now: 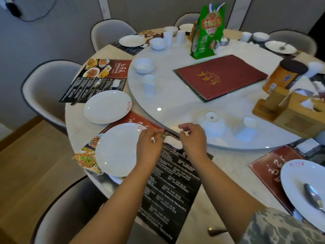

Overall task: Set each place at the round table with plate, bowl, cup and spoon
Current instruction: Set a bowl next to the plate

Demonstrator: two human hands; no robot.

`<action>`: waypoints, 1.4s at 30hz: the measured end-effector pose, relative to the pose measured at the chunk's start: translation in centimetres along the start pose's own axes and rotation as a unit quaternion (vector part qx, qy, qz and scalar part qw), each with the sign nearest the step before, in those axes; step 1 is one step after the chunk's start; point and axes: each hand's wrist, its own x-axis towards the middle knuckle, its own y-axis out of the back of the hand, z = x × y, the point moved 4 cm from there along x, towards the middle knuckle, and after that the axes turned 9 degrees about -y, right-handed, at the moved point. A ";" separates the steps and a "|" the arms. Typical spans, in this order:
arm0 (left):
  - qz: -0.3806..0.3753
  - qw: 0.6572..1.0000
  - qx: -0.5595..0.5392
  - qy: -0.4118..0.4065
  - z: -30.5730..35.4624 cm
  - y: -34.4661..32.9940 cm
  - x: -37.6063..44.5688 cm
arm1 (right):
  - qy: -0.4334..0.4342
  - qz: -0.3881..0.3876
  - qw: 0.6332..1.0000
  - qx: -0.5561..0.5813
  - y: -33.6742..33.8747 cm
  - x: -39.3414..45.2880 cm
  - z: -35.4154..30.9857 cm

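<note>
My left hand (149, 144) and my right hand (192, 138) hover close together over the near placemat (175, 187). The left pinches a thin stick (157, 137) with a white end. The right pinches a small white scrap (186, 133). A white folded napkin (173, 143) lies on the mat between them. Left of my hands sits a white plate (116, 150), with a second plate (107, 106) beyond it. An upturned bowl (212, 125) and an upturned cup (246, 130) stand on the turntable (175, 106) just past my hands.
On the turntable: a bowl (143, 65), a cup (149, 84), a red menu (221, 76), a green bag (206, 32), a brown can (284, 74) and a wooden holder (288, 110). A spoon (88, 94) lies on the left mat. At the right, a plate (299, 176) holds a spoon (314, 198). Chairs ring the table.
</note>
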 end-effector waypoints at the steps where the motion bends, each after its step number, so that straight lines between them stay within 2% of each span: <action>1: -0.013 1.000 0.008 -0.016 0.6 -1.3 0.6 | 0.015 0.025 0.999 -0.015 1.0 0.9 0.4; 6: -0.079 0.991 0.063 -0.089 2.0 -7.5 3.4 | 0.061 0.090 0.986 -0.124 4.0 5.4 2.2; 10: -0.136 0.980 0.106 -0.100 1.5 -11.1 5.0 | 0.035 0.067 0.967 -0.244 4.4 8.4 3.9; 14: -0.157 0.977 0.119 -0.082 0.7 -12.4 5.4 | -0.025 0.003 0.968 -0.248 4.1 9.6 5.2; 20: -0.182 0.974 0.103 -0.089 0.5 -11.8 5.5 | -0.009 0.001 0.970 -0.244 4.8 9.8 4.8; 23: -0.179 0.977 0.079 -0.085 1.1 -10.9 5.7 | -0.017 -0.018 0.986 -0.168 5.4 9.6 4.7; 25: -0.147 0.984 0.060 -0.082 1.5 -9.0 4.9 | -0.025 -0.051 0.997 -0.049 5.8 7.4 3.7; 27: -0.119 0.989 0.038 -0.075 1.7 -8.2 4.6 | -0.052 -0.088 0.992 0.078 5.8 5.6 3.0; 29: -0.099 0.993 0.006 -0.065 2.0 -6.8 3.5 | -0.091 -0.122 0.977 0.150 5.7 2.8 2.3; 32: -0.084 0.994 -0.022 -0.070 2.4 -4.7 1.2 | -0.173 -0.182 0.933 0.258 5.1 -1.2 2.1; 36: -0.068 0.996 -0.001 -0.051 1.6 -1.8 -2.7 | -0.287 -0.239 0.834 0.407 3.7 -5.6 3.2; 37: -0.069 0.997 0.013 -0.044 1.2 -1.2 -3.7 | -0.309 -0.239 0.824 0.410 3.5 -6.6 3.4; 38: -0.073 0.996 0.030 -0.035 0.7 -0.5 -4.5 | -0.325 -0.230 0.830 0.390 3.4 -7.3 3.7; 40: -0.085 0.994 0.068 -0.008 -0.6 0.6 -6.0 | -0.336 -0.206 0.863 0.317 3.4 -8.7 3.8; 42: -0.098 0.990 0.097 0.020 -1.8 1.4 -7.0 | -0.343 -0.199 0.874 0.279 3.0 -9.9 4.1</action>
